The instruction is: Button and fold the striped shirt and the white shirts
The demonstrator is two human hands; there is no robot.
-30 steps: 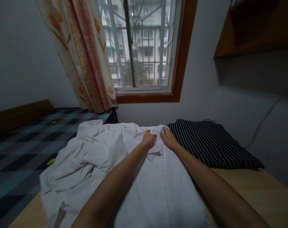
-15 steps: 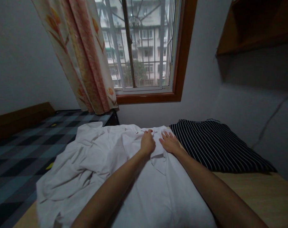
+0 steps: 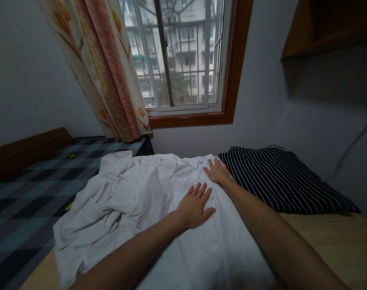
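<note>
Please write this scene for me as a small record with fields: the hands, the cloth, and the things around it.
left hand: palm down on the cloth, fingers spread
left hand position: nearer to the wearer than the right hand
right hand: on the cloth's far right part, fingers spread
cloth: white cloth, wrinkled at left, smoother under the hands
surface: pale wooden top
right side: black pillow with white stripes
left side: checked bedding
behind: window, floral curtain

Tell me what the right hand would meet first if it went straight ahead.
Beyond the white cloth, the right hand would probably first meet the wall below the window; depth is unclear.
</note>
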